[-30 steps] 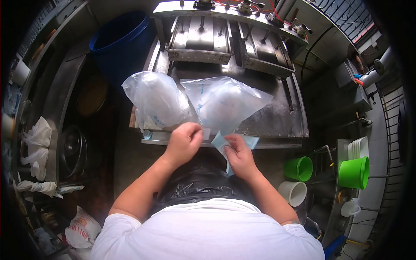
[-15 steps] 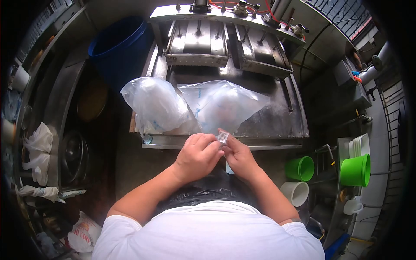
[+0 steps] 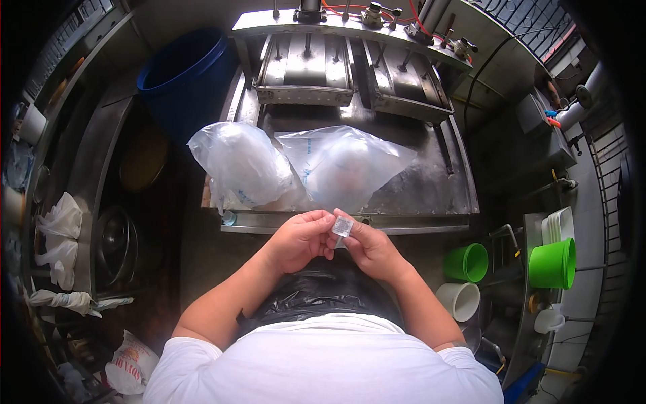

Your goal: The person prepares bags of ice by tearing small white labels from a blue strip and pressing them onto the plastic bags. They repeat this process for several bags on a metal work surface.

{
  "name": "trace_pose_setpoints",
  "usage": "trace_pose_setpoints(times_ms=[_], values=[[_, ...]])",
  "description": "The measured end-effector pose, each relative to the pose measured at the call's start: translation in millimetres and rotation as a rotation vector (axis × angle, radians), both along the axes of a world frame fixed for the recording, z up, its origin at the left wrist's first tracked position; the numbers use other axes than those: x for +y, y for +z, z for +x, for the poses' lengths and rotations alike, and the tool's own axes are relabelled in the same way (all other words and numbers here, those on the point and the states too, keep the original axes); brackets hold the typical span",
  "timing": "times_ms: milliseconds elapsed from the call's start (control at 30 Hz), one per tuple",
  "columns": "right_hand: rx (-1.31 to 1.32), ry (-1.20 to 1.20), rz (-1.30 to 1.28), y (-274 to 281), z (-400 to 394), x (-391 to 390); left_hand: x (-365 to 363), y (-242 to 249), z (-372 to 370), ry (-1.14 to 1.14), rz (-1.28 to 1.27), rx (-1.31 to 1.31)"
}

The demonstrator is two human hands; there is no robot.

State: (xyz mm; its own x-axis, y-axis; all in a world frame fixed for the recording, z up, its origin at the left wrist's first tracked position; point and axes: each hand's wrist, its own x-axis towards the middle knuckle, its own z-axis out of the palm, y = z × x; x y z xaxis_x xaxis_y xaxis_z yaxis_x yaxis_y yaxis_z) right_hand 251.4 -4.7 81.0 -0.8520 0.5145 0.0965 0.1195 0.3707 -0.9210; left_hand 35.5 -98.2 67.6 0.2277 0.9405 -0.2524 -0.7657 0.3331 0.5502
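Note:
A small white label with dark printing is pinched between the thumb and fingers of my right hand, just in front of the steel table's near edge. A narrow pale strip hangs below it. My left hand is beside it, fingers curled and thumb pressed to the forefinger. Its fingertips meet the right hand's at the label's left side; what they grip, if anything, is hidden. Beyond my hands lie two filled clear plastic bags, a left bag and a right bag, their contents pale and blurred by the plastic.
The bags lie on a steel table under a press with two metal trays. A blue barrel stands back left. On the right are a green bucket, another green bucket and a white bucket.
My left hand has turned and moved slightly down, uncovering more of the label. The label in my right hand has tilted and sits a little lower. The bags have stayed put.

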Motion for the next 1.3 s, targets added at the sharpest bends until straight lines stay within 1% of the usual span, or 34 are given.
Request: trace_pose_setpoints(times_ms=[133, 200, 233, 300, 333, 400, 433, 500, 533, 567, 600, 633, 667, 700, 733, 767, 833, 867, 900, 933, 967, 1033, 1067, 1133, 1167, 1233, 1267, 1300], values=[[-0.005, 0.01, 0.066, 5.3, 1.9, 0.3, -2.8, 7.2, 2.8, -0.006, -0.016, -0.024], [-0.024, 0.0, 0.174, 3.1, 3.9, 1.2, -4.0, 8.8, 4.2, 0.033, -0.061, 0.012], [-0.024, 0.0, 0.174, 3.2, 4.7, 2.5, -4.4, 7.6, 4.4, 0.033, -0.061, 0.011], [-0.228, -0.049, 0.267, 3.8, 6.8, 5.7, -5.1, 4.7, 6.0, 0.253, 0.05, 0.499], [-0.228, -0.05, 0.268, 1.1, 6.6, 5.9, -5.6, 5.1, 6.4, 0.252, 0.051, 0.499], [-0.177, -0.175, 0.063, -7.3, 5.6, 4.6, -7.5, 6.6, 6.7, 0.374, 0.101, 0.604], [-0.178, -0.178, 0.061, -8.5, 4.9, 3.7, -7.9, 7.5, 5.5, 0.371, 0.099, 0.604], [-0.169, -0.232, -0.234, -8.9, 1.3, 4.1, -6.7, 10.8, 0.9, 0.344, 0.134, 0.493], [-0.168, -0.233, -0.234, -9.5, 0.9, 4.4, -5.9, 13.2, 1.8, 0.318, 0.124, 0.41], [-0.115, -0.182, -0.351, -10.1, 0.7, 5.1, -5.6, 13.5, 1.7, 0.318, 0.125, 0.41], [-0.061, -0.13, -0.467, -10.2, 0.3, 5.8, -5.2, 13.9, 1.6, 0.264, 0.103, 0.362], [-0.06, -0.13, -0.466, -9.7, -0.1, 5.9, -5.1, 14.2, 1.6, 0.21, 0.081, 0.314], [0.036, -0.082, -0.521, -9.2, -0.7, 4.9, -4.8, 12.0, 2.1, 0.21, 0.081, 0.315], [0.132, -0.034, -0.575, -8.5, -1.8, 3.3, -3.9, 7.7, 3.2, 0.211, 0.121, 0.447], [0.152, -0.097, -0.58, -7.8, -7.5, -2.1, -3.2, 4.6, 4.5, 0.212, 0.16, 0.579], [0.154, -0.097, -0.578, -10.0, -8.2, -1.4, -2.7, 3.5, 6.8, 0.211, 0.163, 0.58], [0.04, -0.247, -0.51, -16.5, -8.9, 0.8, -2.6, 1.3, 11.7, 0.321, 0.185, 0.785], [0.049, -0.289, -0.472, -11.1, -11.4, -2.6, -2.5, -0.4, 12.6, 0.321, 0.187, 0.786], [0.051, -0.289, -0.471, -7.3, -12.2, -3.7, -2.9, -2.6, 13.2, 0.388, 0.241, 1.02], [0.037, -0.291, -0.402, -4.2, -12.7, -4.8, -3.5, -3.6, 13.9, 0.456, 0.294, 1.254], [0.024, -0.293, -0.333, -2.0, -13.0, -5.6, -3.4, -2.0, 16.3, 0.455, 0.296, 1.256], [0.024, -0.299, -0.287, 1.3, -12.9, -5.4, -1.6, 2.5, 22.2, 0.559, 0.196, 1.14], [0.024, -0.304, -0.242, 2.5, -12.8, -4.8, 0.2, 3.4, 21.5, 0.558, 0.2, 1.141], [0.033, -0.317, -0.255, 4.2, -11.4, -3.5, 5.4, 5.8, 17.4, 0.576, 0.125, 0.752], [0.04, -0.33, -0.269, 4.7, -10.2, -2.7, 6.2, 9.3, 14.9, 0.575, 0.127, 0.752], [0.033, -0.325, -0.28, 5.6, -8.2, 0.4, 5.6, 18.0, 8.8, 0.28, 0.131, 0.616], [0.026, -0.319, -0.29, 6.2, -7.7, 2.3, 8.7, 13.4, 5.4, 0.227, 0.178, 0.675], [0.027, -0.317, -0.289, 6.1, -7.5, 4.4, 11.9, 9.7, 4.5, 0.229, 0.179, 0.676]])
